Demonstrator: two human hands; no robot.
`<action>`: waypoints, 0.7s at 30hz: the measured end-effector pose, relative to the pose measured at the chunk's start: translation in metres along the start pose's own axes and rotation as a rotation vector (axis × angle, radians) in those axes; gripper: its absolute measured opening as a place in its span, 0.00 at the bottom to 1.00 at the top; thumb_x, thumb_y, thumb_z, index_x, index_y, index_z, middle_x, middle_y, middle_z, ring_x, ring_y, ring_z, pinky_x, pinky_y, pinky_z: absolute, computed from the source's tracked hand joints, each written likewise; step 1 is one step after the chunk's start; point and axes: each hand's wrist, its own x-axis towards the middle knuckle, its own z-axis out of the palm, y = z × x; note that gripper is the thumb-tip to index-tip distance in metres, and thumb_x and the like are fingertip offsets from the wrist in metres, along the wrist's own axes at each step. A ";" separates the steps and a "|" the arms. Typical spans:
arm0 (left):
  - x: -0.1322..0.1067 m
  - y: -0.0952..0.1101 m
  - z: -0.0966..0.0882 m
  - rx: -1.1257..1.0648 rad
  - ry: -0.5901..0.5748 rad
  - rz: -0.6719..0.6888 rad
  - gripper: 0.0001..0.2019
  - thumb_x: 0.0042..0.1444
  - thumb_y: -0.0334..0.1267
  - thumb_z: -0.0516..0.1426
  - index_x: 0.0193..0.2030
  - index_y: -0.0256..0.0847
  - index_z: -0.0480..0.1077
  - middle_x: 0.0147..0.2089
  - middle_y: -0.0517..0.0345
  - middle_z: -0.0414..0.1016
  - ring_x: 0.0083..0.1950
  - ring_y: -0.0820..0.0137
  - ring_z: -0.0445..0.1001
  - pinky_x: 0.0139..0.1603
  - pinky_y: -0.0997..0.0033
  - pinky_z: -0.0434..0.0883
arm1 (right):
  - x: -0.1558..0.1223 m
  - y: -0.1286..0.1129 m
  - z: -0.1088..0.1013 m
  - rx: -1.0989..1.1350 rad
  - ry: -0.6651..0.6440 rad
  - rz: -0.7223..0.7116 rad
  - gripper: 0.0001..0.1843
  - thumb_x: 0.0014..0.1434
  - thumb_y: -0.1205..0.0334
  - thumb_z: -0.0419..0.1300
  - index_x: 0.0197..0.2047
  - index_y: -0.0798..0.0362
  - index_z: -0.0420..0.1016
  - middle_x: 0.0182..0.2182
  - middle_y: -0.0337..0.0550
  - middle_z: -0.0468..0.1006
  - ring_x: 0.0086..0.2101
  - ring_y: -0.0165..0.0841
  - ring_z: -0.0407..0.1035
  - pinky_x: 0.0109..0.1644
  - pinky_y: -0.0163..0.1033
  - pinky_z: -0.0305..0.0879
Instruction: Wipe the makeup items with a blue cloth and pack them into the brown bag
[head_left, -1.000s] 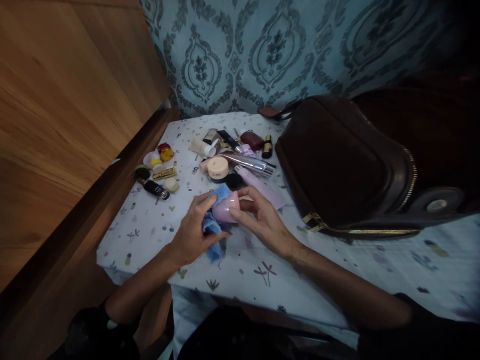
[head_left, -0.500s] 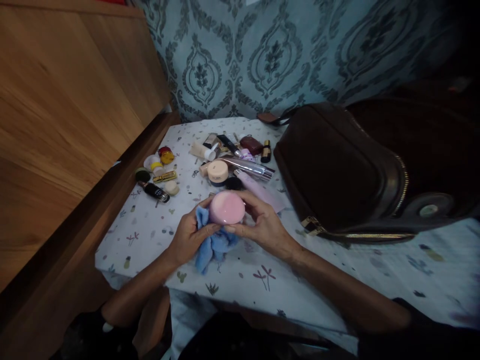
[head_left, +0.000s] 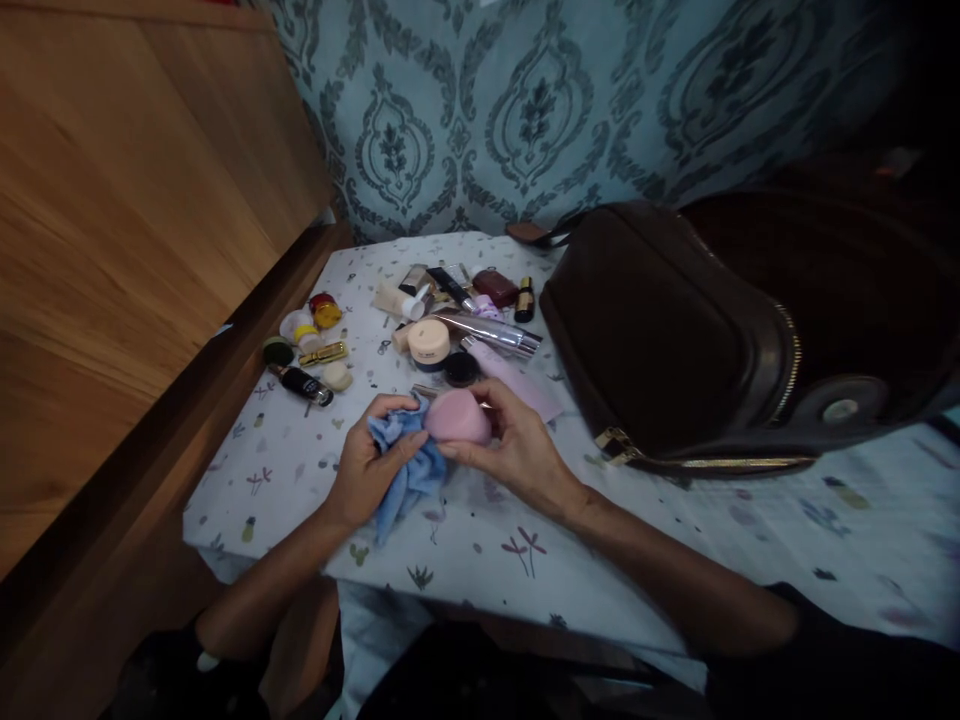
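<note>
In my right hand [head_left: 517, 440] is a round pink jar [head_left: 457, 417], gripped between thumb and fingers and tilted. My left hand [head_left: 373, 465] is closed on a crumpled blue cloth [head_left: 409, 470], which touches the jar's left side and hangs down from my fingers. Both hands are over the near part of the table. Just beyond them lie a pale pink tube [head_left: 514, 378], a round black lid or compact [head_left: 461, 369] and a peach-lidded jar [head_left: 430, 344].
A dark brown leather bag [head_left: 675, 340] fills the right side. Behind my hands lie a silver-mauve bottle [head_left: 495, 333], a cream tube [head_left: 397, 299] and a dark red case [head_left: 495, 288]. At left is a group with a black bottle [head_left: 301, 384] and gold tube [head_left: 324, 353], near a wooden panel [head_left: 150, 180].
The pink jar has tipped, so its round face shows less. My left hand has moved slightly left with the blue cloth, now bunched at the jar's side.
</note>
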 end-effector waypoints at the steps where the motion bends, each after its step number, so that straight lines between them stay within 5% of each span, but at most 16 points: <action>1: 0.000 -0.001 0.000 0.028 -0.036 0.066 0.18 0.60 0.48 0.62 0.52 0.42 0.70 0.46 0.57 0.76 0.43 0.68 0.75 0.46 0.68 0.73 | 0.000 -0.002 -0.001 -0.001 -0.017 -0.008 0.30 0.48 0.37 0.70 0.43 0.51 0.70 0.37 0.43 0.75 0.38 0.38 0.72 0.42 0.44 0.71; 5: 0.000 -0.002 -0.001 0.113 -0.195 0.301 0.24 0.64 0.47 0.58 0.65 0.45 0.63 0.61 0.50 0.70 0.61 0.61 0.69 0.62 0.60 0.67 | -0.003 -0.005 -0.001 0.027 -0.094 -0.072 0.36 0.48 0.31 0.67 0.49 0.50 0.72 0.43 0.47 0.78 0.44 0.43 0.73 0.49 0.48 0.70; 11: 0.002 0.000 -0.003 0.176 -0.240 0.405 0.24 0.62 0.47 0.61 0.63 0.46 0.65 0.55 0.51 0.72 0.56 0.61 0.70 0.58 0.60 0.68 | -0.005 0.000 0.000 0.192 -0.149 0.015 0.39 0.46 0.33 0.70 0.51 0.51 0.70 0.45 0.48 0.77 0.46 0.42 0.74 0.49 0.47 0.72; 17: 0.000 0.001 -0.007 0.197 -0.131 0.339 0.19 0.65 0.46 0.55 0.59 0.42 0.66 0.52 0.51 0.73 0.53 0.62 0.72 0.54 0.63 0.69 | -0.001 -0.005 -0.003 0.273 -0.310 0.100 0.30 0.53 0.46 0.70 0.55 0.49 0.71 0.53 0.49 0.76 0.48 0.41 0.74 0.53 0.50 0.73; 21: -0.001 0.002 -0.007 0.171 -0.134 0.217 0.17 0.64 0.48 0.55 0.54 0.40 0.68 0.49 0.53 0.74 0.49 0.64 0.73 0.50 0.65 0.69 | -0.003 -0.001 -0.002 0.104 -0.243 -0.058 0.29 0.53 0.49 0.71 0.55 0.50 0.71 0.50 0.49 0.76 0.45 0.40 0.74 0.48 0.47 0.75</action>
